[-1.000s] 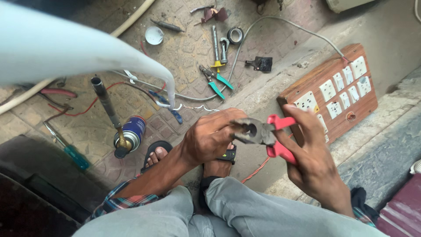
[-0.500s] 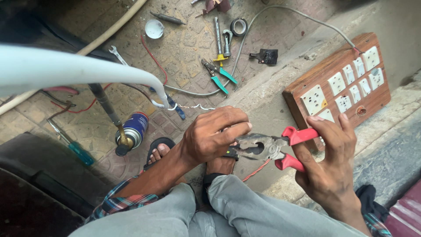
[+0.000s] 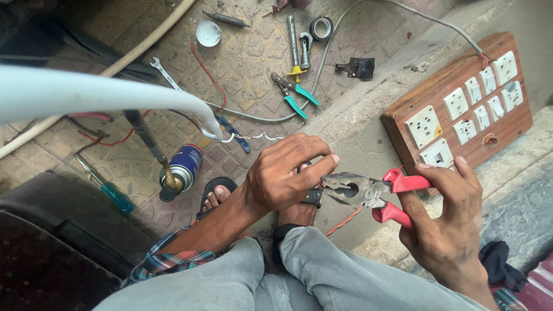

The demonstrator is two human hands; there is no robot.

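Observation:
My right hand (image 3: 446,222) grips the red handles of a pair of combination pliers (image 3: 368,191), whose steel jaws point left. My left hand (image 3: 288,173) is closed at the jaw tips, its fingers pinching something small that I cannot make out. A thin red wire (image 3: 344,221) runs down from under the pliers toward my knees. Both hands hover above my sandalled feet (image 3: 216,198) and grey trousers.
A wooden switchboard (image 3: 461,109) with white sockets and switches lies at right. On the paved floor: a blue gas can with torch (image 3: 181,168), green-handled pliers (image 3: 291,95), a green screwdriver (image 3: 109,190), a spanner (image 3: 164,72), tape roll (image 3: 321,27), a white pipe (image 3: 103,95).
The view has shifted, so everything sits further right and lower. My hands stay on the pliers, and the handles look a little wider apart.

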